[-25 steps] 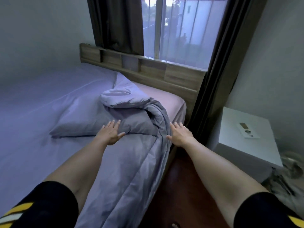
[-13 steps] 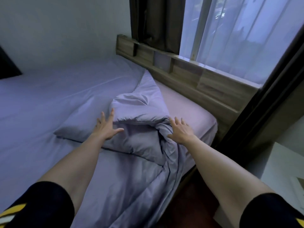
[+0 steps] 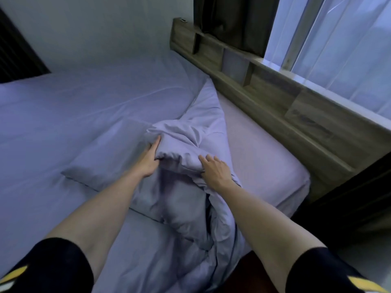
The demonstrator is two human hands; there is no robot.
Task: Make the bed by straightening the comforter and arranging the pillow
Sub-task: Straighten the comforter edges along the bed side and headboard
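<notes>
The lavender comforter (image 3: pixel 186 142) lies bunched over the pillow (image 3: pixel 101 163); both hands, spread flat half a second ago, now grip its fold: left hand (image 3: pixel 148 159), right hand (image 3: pixel 213 170)

Lavender comforter (image 3: pixel 186 140), lavender pillow (image 3: pixel 101 161), grey-brown woodgrain headboard (image 3: pixel 275 102)

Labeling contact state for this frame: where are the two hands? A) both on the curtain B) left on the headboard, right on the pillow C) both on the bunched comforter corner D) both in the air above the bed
C: the left hand has its grip round the folded comforter edge, and the right hand lies on the same bunch, over the pillow.
</notes>
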